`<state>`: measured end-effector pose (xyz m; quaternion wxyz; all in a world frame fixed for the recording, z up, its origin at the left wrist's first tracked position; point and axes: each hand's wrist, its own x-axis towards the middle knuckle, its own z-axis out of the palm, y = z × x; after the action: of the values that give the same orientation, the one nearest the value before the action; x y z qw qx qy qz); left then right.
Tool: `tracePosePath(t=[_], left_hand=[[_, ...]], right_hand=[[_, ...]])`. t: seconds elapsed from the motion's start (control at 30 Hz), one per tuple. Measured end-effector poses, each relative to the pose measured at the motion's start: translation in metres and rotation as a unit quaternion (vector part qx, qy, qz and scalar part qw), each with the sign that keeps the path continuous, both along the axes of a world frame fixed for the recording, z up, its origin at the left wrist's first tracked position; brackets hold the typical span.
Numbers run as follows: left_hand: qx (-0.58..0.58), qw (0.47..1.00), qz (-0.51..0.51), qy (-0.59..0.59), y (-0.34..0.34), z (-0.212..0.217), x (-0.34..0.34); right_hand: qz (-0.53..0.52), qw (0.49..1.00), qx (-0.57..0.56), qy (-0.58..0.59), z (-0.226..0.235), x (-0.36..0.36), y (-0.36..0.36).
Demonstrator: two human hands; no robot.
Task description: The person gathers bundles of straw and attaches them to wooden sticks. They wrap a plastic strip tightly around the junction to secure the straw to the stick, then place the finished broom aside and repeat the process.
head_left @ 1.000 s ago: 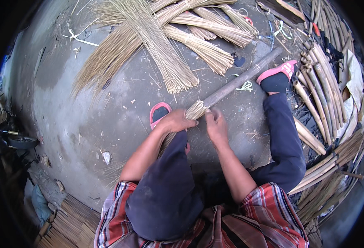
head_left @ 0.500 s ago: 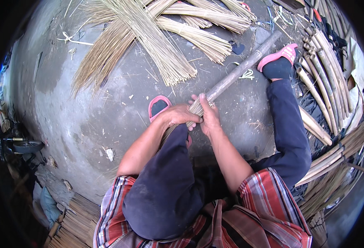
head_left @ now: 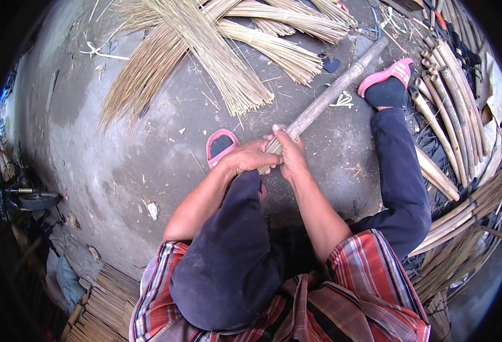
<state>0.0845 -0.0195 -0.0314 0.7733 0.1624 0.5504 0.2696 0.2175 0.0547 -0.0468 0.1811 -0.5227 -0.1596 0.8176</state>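
A grey-brown bamboo pole (head_left: 333, 88) slants from between my hands toward the far right. Thin pale sticks (head_left: 273, 148) lie bunched around its near end, just in front of my left knee. My left hand (head_left: 251, 157) is closed around the sticks from the left, its thumb across them. From the right, my right hand (head_left: 292, 154) wraps the same bunch, thumb lying along the top toward the pole. The lower ends of the sticks are hidden behind my left hand and knee.
Loose bundles of thin sticks (head_left: 205, 51) lie crossed on the concrete floor ahead. Stacked bamboo poles (head_left: 453, 108) line the right side, beside my foot in a pink sandal (head_left: 387, 77). White ties (head_left: 342, 100) lie near the pole. More sticks (head_left: 105, 299) lie at the lower left.
My right thumb has lowered from a raised position onto the sticks and pole. Both hands stay at nearly the same place, and the pole has barely shifted.
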Motion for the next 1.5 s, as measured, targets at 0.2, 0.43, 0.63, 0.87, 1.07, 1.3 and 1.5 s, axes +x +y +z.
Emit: tracePosePath(t=[0.2, 0.43, 0.63, 0.87, 1.07, 1.3, 1.5], left_hand=[[0.069, 0.993, -0.007, 0.093, -0.002, 0.003, 0.007], [0.055, 0.977, -0.064, 0.195, 0.001, -0.001, 0.009], [0.037, 0.967, -0.079, 0.238, -0.002, -0.005, 0.008], [-0.016, 0.990, -0.012, 0.140, 0.005, -0.015, 0.012], [-0.025, 0.991, 0.001, 0.133, 0.003, -0.020, 0.010], [-0.007, 0.978, -0.050, 0.202, 0.005, -0.013, 0.009], [-0.022, 0.976, -0.058, 0.211, 0.010, -0.004, 0.012]], right_hand=[[0.013, 1.000, 0.018, -0.003, -0.007, -0.005, 0.000], [0.010, 0.998, 0.060, -0.022, -0.023, -0.003, -0.005], [0.060, 0.996, 0.059, -0.034, -0.027, -0.006, -0.008], [0.030, 0.993, 0.111, -0.038, -0.026, -0.005, -0.005], [0.036, 0.992, 0.123, -0.021, -0.030, -0.005, -0.005], [0.030, 0.992, 0.119, -0.015, -0.025, -0.005, -0.005], [0.046, 0.987, 0.139, -0.069, -0.025, -0.007, -0.006]])
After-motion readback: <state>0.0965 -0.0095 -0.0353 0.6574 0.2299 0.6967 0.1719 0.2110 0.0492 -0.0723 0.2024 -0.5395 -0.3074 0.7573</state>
